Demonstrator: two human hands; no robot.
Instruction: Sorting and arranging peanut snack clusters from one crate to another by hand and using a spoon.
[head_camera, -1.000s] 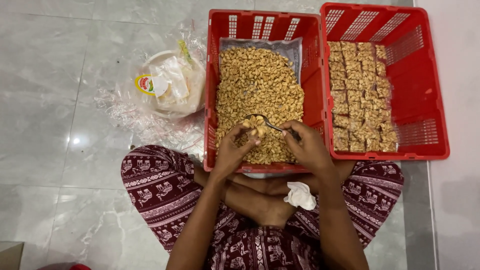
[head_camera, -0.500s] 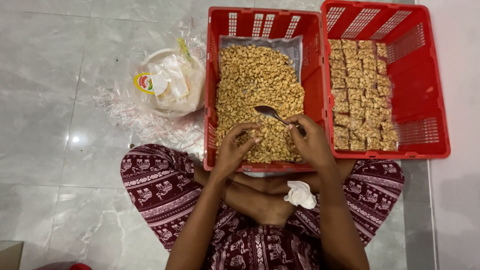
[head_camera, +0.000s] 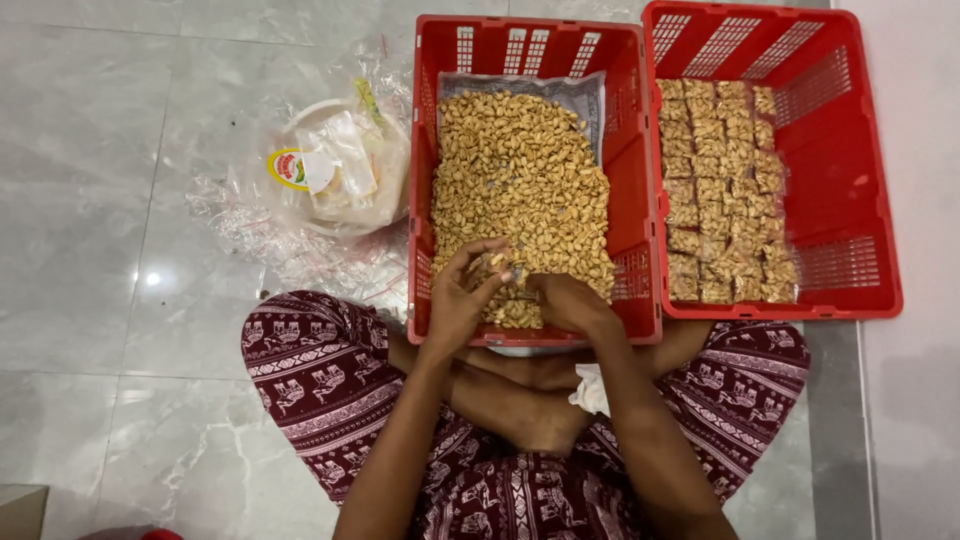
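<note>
Both hands reach forward over crossed legs in patterned trousers (head_camera: 330, 370) into the near red basket (head_camera: 425, 200); left hand (head_camera: 462, 297) cupped, fingers curled round a small heap of peanuts (head_camera: 520, 180); right hand (head_camera: 568, 300) lies beside it, fingers bent onto the nuts, grip unclear; white cloth (head_camera: 590, 390) in lap; plastic bags (head_camera: 330, 175) left; far red basket (head_camera: 850, 200) holds packed brittle squares (head_camera: 720, 190).
</note>
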